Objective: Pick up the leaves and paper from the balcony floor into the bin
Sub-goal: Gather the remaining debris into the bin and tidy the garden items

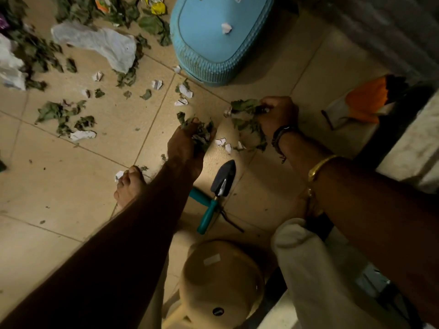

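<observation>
Curled tight, the left hand grips a wad of leaves mixed with white scraps, just above the tiled floor. The right hand clutches a second bunch of leaves, fingers closed around it, low over the tiles. The leaves are dull green, dry and crumpled; the paper lies in small white balls, scattered between the hands and the bin. The blue woven bin stands just beyond the hands, its mouth facing up, a few scraps already inside, its far end cut off by the frame. More leaves litter the tiles at left.
</observation>
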Demonstrator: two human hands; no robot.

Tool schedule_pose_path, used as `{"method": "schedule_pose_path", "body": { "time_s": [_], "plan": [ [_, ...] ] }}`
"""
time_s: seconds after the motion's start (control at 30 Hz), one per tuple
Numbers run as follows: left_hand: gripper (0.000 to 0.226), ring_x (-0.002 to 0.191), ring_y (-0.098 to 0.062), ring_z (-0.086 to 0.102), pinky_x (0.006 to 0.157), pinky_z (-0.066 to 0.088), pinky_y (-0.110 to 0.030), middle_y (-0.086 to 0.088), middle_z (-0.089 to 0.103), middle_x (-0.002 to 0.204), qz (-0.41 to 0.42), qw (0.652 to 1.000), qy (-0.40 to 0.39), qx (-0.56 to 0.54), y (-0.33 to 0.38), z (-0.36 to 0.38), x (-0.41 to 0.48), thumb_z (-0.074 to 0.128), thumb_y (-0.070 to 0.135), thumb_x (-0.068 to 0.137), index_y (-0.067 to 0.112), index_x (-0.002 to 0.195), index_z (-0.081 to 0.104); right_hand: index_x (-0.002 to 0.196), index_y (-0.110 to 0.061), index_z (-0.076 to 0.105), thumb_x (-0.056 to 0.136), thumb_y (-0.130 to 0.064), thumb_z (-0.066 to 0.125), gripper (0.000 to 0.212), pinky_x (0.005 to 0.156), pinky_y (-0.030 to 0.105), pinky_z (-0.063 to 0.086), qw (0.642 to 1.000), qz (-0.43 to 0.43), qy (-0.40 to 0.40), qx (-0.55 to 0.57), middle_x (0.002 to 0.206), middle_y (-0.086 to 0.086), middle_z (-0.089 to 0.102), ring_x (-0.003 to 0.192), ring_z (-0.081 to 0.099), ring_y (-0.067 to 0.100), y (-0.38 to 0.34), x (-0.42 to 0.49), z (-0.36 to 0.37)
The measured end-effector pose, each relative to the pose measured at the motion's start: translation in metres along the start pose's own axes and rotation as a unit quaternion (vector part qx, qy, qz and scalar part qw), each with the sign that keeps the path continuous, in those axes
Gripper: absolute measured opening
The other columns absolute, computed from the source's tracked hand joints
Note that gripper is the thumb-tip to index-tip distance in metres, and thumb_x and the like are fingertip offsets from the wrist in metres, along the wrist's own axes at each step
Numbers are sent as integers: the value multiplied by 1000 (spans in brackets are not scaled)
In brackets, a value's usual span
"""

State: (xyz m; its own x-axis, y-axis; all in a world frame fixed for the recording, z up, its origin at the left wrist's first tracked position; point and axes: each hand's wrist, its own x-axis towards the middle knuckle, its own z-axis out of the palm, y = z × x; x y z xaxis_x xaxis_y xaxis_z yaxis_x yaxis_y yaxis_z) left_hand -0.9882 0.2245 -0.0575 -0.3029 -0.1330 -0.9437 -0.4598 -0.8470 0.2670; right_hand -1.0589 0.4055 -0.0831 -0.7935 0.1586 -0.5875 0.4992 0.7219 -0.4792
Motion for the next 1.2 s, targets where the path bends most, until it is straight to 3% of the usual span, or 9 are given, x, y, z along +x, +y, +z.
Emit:
{"method": "schedule_pose_path", "body": {
  "time_s": [0.07, 0.27, 0.43, 0.57, 0.67, 0.87, 0.97, 1.13, 1.2],
  "plan": [
    [5, 81, -26, 70, 79, 61, -37, -15, 63, 98, -2, 1000, -2, 0, 4, 3, -22, 57, 2, 95, 4, 100, 58, 88, -12, 78, 81, -9, 78, 7, 73, 33, 61, 998, 29, 1, 56, 83, 1, 75, 85, 71, 18, -19, -25, -10],
    [14, 92, -30, 68, 81, 61, -40, -15, 60, 102, 6, 1000, 6, -3, 57, 20, -125, 53, 0, 97, 1, 110, 57, 89, -19, 73, 81, -7, 80, 16, 73, 25, 59, 979, 112, -2, 170, 75, -13, 62, 77, 65, 9, -96, -120, -71],
    [15, 77, -29, 66, 108, 44, -50, -11, 62, 66, 39, 998, -39, 22, 118, 35, -266, 49, -2, 96, 3, 85, 58, 67, -24, 69, 77, -10, 83, 22, 78, 41, 62, 972, 121, 10, 201, 76, -3, 73, 82, 72, 20, -182, -226, -146],
    [16, 80, -28, 65, 103, 45, -42, -16, 62, 81, 64, 997, -49, 0, 156, 35, -384, 44, -4, 95, 2, 86, 56, 67, -21, 69, 75, -7, 82, 21, 77, 43, 62, 977, 81, -3, 199, 76, -3, 74, 80, 72, 21, -252, -313, -203],
    [11, 85, -23, 67, 89, 57, -39, -14, 64, 101, 113, 992, -40, -29, 170, 29, -460, 48, 0, 99, 2, 102, 58, 77, -17, 68, 77, -5, 81, 18, 69, 25, 52, 980, 29, -19, 194, 78, -3, 68, 77, 63, 16, -298, -368, -236],
    [12, 86, -27, 66, 80, 59, -37, -15, 65, 99, 186, 959, -12, -214, 177, -4, -570, 47, -3, 100, -3, 104, 58, 83, -17, 70, 75, -8, 82, 16, 73, 25, 45, 983, -107, -92, 113, 83, 0, 67, 80, 59, 17, -365, -452, -271],
    [19, 73, -23, 70, 67, 61, -33, -18, 67, 95, 214, 937, 11, -278, 185, -31, -600, 52, 0, 99, -7, 116, 57, 90, -12, 77, 72, -17, 86, 20, 73, 28, 49, 976, -169, -125, 59, 85, 1, 72, 80, 61, 20, -391, -483, -267],
    [5, 63, -19, 70, 59, 62, -34, -11, 72, 76, 259, 901, 14, -347, 200, -88, -634, 60, 2, 95, 1, 97, 64, 67, -18, 68, 68, -19, 90, 22, 75, 34, 54, 952, -258, -162, 10, 76, 2, 70, 76, 60, 20, -429, -536, -233],
    [8, 65, -20, 69, 56, 61, -32, -13, 71, 82, 272, 886, 32, -375, 209, -127, -644, 61, 1, 94, 1, 101, 64, 63, -17, 63, 69, -18, 90, 28, 71, 33, 51, 942, -280, -184, -12, 73, 2, 67, 72, 56, 19, -443, -566, -206]
  ]
}}
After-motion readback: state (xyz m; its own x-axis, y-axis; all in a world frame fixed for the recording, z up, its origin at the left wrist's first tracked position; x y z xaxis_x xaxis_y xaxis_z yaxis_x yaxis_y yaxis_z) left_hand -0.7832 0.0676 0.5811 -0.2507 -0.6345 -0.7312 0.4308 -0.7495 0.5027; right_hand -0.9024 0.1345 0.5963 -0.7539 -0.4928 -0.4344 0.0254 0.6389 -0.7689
